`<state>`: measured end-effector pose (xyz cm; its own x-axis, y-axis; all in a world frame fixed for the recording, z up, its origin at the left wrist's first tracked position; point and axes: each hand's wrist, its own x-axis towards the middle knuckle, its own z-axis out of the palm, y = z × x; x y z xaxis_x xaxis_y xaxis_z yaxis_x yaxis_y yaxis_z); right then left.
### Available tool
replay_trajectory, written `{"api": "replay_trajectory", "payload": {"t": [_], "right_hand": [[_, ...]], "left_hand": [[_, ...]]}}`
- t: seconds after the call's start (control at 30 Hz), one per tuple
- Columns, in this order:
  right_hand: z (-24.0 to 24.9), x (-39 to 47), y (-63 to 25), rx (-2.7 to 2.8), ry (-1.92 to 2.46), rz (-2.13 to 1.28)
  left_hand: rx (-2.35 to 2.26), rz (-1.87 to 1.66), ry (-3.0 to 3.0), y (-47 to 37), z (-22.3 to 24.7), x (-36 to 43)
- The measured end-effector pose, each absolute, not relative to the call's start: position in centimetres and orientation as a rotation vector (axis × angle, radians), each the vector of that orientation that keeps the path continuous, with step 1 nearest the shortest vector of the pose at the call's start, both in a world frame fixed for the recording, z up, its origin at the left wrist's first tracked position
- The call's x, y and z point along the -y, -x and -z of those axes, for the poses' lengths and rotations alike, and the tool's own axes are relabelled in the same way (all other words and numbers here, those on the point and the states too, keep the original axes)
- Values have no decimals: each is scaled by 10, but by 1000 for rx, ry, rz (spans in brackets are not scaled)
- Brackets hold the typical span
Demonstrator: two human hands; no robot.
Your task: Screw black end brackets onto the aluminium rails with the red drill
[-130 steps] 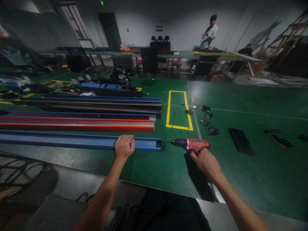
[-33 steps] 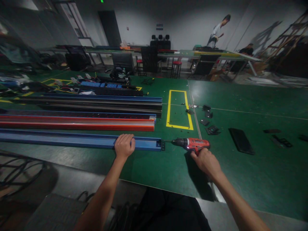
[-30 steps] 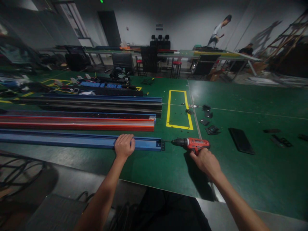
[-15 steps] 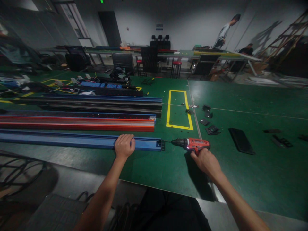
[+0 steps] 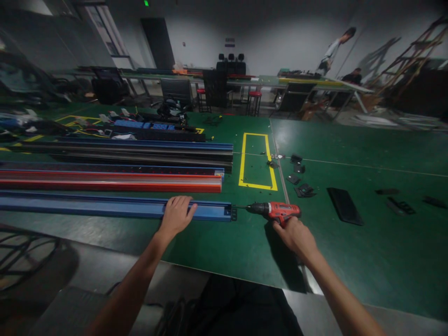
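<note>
A long blue metal profile (image 5: 115, 206) lies across the green table, and my left hand (image 5: 177, 214) is wrapped over it near its right end. A small black end piece (image 5: 234, 214) sits at that end. My right hand (image 5: 297, 237) grips the handle of a red and black power drill (image 5: 280, 210). The drill points left, and its long thin bit reaches the profile's end at the black piece. Whether the tip sits in a screw is too small to tell.
Behind lie a red profile (image 5: 112, 181), black profiles (image 5: 147, 151) and wired parts. Small black pieces (image 5: 304, 190) and a black flat case (image 5: 345, 205) lie to the right. A person (image 5: 332, 50) stands by the far table.
The view has shifted slightly. My left hand still rests on the blue profile, its thumb now a little more spread. The drill keeps its place against the profile's end.
</note>
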<state>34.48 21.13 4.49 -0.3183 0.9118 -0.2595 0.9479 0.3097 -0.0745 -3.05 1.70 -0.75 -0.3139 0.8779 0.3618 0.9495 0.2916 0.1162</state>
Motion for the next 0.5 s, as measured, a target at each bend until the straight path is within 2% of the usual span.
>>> {"api": "replay_trajectory", "payload": {"t": [0.13, 0.23, 0.37, 0.5], "right_hand": [[-38, -215, -350, -2410, -1750, 415], [-35, -216, -352, -2424, -1772, 417], [-36, -214, -351, -2460, -1758, 387], [-38, -211, -348, -2432, -1799, 405]], "left_hand": [[2309, 359, 1832, 32, -2, -15], [2191, 412, 1985, 17, -16, -21], [1966, 728, 2068, -43, -54, -23], [1825, 1174, 2175, -121, -106, 14]]}}
